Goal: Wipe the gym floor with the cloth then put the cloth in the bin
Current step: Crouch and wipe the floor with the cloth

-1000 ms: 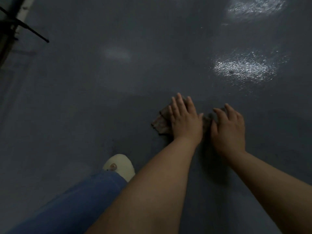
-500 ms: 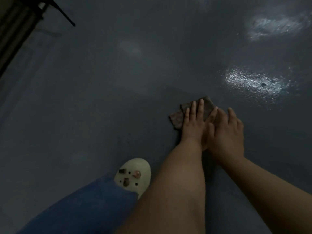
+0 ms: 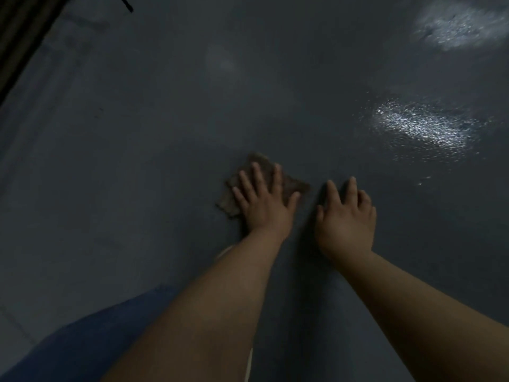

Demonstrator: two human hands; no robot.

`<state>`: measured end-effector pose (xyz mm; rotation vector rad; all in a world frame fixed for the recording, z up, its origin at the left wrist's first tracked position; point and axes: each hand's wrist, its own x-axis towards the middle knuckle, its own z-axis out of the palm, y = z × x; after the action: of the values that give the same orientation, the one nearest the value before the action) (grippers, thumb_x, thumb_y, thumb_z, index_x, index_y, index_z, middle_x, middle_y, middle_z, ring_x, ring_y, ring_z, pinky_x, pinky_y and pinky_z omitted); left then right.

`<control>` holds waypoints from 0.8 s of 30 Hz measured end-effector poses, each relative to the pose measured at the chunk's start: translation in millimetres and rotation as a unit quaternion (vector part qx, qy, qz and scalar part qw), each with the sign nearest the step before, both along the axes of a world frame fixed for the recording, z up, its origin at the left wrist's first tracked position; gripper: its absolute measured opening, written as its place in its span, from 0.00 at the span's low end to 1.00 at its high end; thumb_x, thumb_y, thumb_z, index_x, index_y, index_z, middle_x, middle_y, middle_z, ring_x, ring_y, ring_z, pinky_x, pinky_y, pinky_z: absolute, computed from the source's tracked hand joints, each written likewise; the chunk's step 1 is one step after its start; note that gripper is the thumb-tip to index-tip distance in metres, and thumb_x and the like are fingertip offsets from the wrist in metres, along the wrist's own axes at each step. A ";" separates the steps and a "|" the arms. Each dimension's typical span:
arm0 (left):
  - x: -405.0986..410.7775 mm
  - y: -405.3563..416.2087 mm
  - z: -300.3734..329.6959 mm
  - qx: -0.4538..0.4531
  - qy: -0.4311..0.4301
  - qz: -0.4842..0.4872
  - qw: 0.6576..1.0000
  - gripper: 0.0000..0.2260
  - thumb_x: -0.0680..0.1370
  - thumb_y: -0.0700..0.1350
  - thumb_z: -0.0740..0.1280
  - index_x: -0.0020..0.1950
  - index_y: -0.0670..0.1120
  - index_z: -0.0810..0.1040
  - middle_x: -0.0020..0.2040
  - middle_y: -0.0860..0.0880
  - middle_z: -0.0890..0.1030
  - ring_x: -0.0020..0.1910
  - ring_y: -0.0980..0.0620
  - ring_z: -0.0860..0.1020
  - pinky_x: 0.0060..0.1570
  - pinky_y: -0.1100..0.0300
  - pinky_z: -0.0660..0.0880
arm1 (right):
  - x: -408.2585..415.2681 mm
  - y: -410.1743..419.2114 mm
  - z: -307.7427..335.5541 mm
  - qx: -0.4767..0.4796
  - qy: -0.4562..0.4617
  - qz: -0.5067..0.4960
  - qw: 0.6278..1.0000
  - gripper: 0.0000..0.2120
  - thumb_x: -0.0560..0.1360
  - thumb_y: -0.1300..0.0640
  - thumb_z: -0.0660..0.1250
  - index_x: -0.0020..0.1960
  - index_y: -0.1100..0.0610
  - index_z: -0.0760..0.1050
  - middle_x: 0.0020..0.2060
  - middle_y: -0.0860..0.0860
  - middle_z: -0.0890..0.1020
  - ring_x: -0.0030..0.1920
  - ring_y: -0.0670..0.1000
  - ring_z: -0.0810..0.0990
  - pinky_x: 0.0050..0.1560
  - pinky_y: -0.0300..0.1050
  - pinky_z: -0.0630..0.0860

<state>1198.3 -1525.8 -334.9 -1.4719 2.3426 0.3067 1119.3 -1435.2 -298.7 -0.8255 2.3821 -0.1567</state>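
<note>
Dark grey gym floor [image 3: 137,161] is filling the head view, with bright reflections shining at about 1 and 2 o'clock. Near the centre, the left hand [image 3: 264,202] is pressing flat, fingers straight and spread, on the cloth [image 3: 296,184]. The right hand [image 3: 345,219] is lying just beside it at 3 o'clock, fingers relaxed, holding nothing; whether it is touching the floor I cannot tell. The hands are apart. The cloth is looking brownish, crumpled and small, its corners sticking out at 12 and 9 o'clock. I think the cloth could bunch up or slip from under the palm, because no finger is gripping it. No bin is showing.
</note>
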 end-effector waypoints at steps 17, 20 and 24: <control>49.8 -47.5 -0.9 -0.006 0.027 0.194 0.981 0.31 0.78 0.65 0.50 0.78 0.57 0.43 0.78 0.45 0.38 0.75 0.38 0.37 0.70 0.35 0.38 | 8.2 -8.5 -6.3 0.030 0.013 -0.006 0.999 0.28 0.80 0.44 0.53 0.77 0.48 0.50 0.78 0.52 0.47 0.76 0.60 0.47 0.73 0.60 0.50; 29.2 -51.5 -3.1 -0.006 0.027 0.071 0.997 0.31 0.78 0.66 0.49 0.77 0.59 0.41 0.78 0.46 0.37 0.75 0.37 0.36 0.68 0.34 0.37 | 9.1 -7.9 -8.3 0.032 0.026 0.006 0.999 0.29 0.80 0.43 0.53 0.77 0.47 0.49 0.77 0.52 0.46 0.76 0.60 0.47 0.73 0.59 0.50; 4.6 -99.2 -1.5 0.037 0.022 -0.020 0.999 0.32 0.77 0.68 0.49 0.76 0.62 0.39 0.77 0.48 0.34 0.74 0.38 0.33 0.67 0.33 0.37 | 7.3 -6.1 -10.1 0.036 0.032 0.011 0.999 0.30 0.79 0.41 0.54 0.77 0.47 0.49 0.78 0.51 0.46 0.76 0.59 0.48 0.73 0.59 0.51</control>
<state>1203.0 -1625.0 -336.4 -1.3956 2.3660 0.4142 1126.6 -1441.4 -308.8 -0.8336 2.4224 -0.0371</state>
